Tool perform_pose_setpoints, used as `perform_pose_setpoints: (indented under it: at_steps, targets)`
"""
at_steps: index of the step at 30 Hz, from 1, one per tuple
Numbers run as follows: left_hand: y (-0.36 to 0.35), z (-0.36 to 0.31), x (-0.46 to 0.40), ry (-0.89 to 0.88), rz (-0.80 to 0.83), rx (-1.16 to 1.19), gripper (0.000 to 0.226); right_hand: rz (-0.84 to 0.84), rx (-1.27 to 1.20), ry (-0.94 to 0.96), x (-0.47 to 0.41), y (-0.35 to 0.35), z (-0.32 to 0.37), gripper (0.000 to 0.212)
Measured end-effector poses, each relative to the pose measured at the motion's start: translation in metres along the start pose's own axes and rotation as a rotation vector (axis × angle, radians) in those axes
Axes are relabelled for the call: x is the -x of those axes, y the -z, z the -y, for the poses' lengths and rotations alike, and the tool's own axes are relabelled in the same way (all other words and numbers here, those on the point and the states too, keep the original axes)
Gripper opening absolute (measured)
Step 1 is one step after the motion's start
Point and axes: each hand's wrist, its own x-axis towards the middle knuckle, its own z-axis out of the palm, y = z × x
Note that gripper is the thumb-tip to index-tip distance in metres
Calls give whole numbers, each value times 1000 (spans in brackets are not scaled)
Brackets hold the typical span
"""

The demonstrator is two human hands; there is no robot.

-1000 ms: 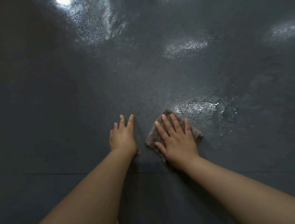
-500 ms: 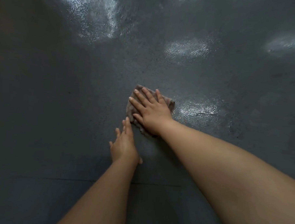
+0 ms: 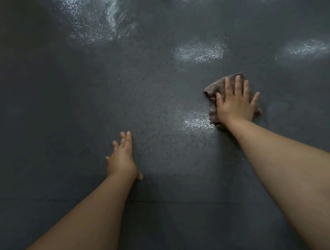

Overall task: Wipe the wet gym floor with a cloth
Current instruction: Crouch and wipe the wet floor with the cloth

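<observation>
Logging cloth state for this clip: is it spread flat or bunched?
Bunched. The cloth shows crumpled folds beside the flat right hand pressing it to the floor.

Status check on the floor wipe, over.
Right hand flat on cloth, pressing it to floor. Left hand open, braced on floor. Glossy patch beside cloth. Nothing in the way.

no readable text, labels, brands, numbers or signs anywhere in view

Right hand (image 3: 235,103) with cloth (image 3: 214,91) swept from beside left hand (image 3: 122,157) out to the right, well apart, wet sheen (image 3: 196,120) now left of cloth
</observation>
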Motion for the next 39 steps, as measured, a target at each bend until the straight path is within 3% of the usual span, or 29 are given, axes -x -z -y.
perform_pose_setpoints:
  at_steps: [4,12,17,19,22,25,28,34,39]
  targets:
    - [1,-1,0,-3,13,-18,137,2,-39,-37,32,-12,28,62]
    - [1,-7,2,-3,4,-143,136,163,56,561,174,-55,73,69]
    - [-2,-29,3,35,47,-292,127,206,112,732,152,-44,44,65]
    - [-2,-34,3,58,53,-293,122,178,148,698,128,-35,25,71]
    - [-1,-34,5,52,-37,-241,95,116,126,440,90,-21,-19,63]
    - [1,-42,5,-37,-185,-152,71,52,84,144,60,-7,-62,60]
    - [1,-67,5,-152,-214,-117,65,50,34,-42,61,-7,-69,59]
    - [1,-120,2,-326,-196,-89,69,-12,-12,117,151,-43,-22,64]
    - [-5,-144,0,-351,-187,-59,67,6,-11,295,189,-57,-10,62]
